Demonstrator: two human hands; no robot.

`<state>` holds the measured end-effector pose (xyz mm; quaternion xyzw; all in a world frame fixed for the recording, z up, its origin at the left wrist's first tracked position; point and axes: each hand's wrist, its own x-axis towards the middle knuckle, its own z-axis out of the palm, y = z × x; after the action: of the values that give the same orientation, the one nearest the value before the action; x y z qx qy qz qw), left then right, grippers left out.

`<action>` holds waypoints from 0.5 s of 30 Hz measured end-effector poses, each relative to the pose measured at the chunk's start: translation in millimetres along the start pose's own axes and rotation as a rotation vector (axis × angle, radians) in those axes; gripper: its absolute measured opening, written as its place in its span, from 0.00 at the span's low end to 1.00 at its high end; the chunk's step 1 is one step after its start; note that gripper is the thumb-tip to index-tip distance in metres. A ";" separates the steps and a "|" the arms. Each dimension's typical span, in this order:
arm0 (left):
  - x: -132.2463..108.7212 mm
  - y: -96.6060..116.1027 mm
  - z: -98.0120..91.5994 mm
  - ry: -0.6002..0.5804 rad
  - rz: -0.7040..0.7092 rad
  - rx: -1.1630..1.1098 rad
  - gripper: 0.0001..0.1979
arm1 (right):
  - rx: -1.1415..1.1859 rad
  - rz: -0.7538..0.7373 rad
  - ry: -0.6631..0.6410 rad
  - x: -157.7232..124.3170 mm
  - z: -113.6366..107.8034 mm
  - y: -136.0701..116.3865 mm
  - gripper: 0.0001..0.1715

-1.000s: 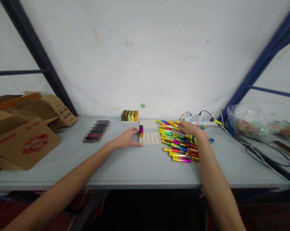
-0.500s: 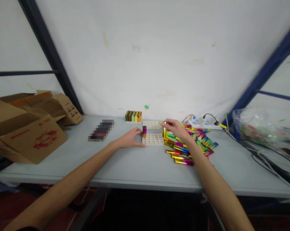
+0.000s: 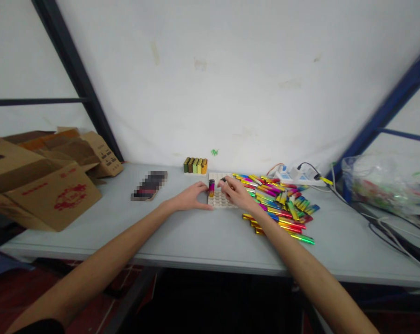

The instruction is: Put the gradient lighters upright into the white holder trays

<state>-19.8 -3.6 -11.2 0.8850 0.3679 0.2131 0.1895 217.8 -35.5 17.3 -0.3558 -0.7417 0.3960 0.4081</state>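
Note:
A white tray with rows of holes (image 3: 216, 202) lies at the middle of the table, and a second one (image 3: 216, 176) sits behind it. One purple and orange lighter (image 3: 211, 188) stands upright at the front tray's back left corner. Around the tray's left edge is my left hand (image 3: 192, 197), thumb and fingers apart, holding nothing. My right hand (image 3: 235, 191) is over the front tray, its fingers closed on a lighter whose dark top (image 3: 223, 179) shows; the rest is mostly hidden. Many shiny coloured lighters (image 3: 279, 199) lie loose to the right.
A block of upright lighters (image 3: 195, 165) stands near the wall. Open cardboard boxes (image 3: 53, 195) are at the left, beside a pixelated dark object (image 3: 149, 185). At the right are a power strip (image 3: 296, 176) with cables and a clear plastic bag (image 3: 373, 185).
My right hand has moved left with its lighter, from the edge of the pile to over the front tray. My left hand has stayed by the tray. The view has shifted slightly.

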 end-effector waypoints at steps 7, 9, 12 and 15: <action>-0.4 2.3 0.0 0.008 -0.006 0.009 0.38 | 0.320 0.297 0.009 3.1 12.1 4.1 0.34; -0.3 2.2 0.1 0.011 -0.004 0.010 0.38 | 0.327 0.346 0.044 3.8 17.1 5.6 0.31; 0.2 0.3 0.7 0.014 0.000 0.011 0.38 | 0.268 0.378 0.126 4.7 23.5 6.8 0.26; 0.6 -1.7 1.4 0.010 0.003 0.023 0.38 | 0.208 0.359 0.162 4.7 26.2 7.2 0.24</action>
<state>-19.7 -2.3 -13.2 0.8867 0.3700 0.2133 0.1772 194.2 -36.2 3.2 -0.4686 -0.5864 0.5068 0.4239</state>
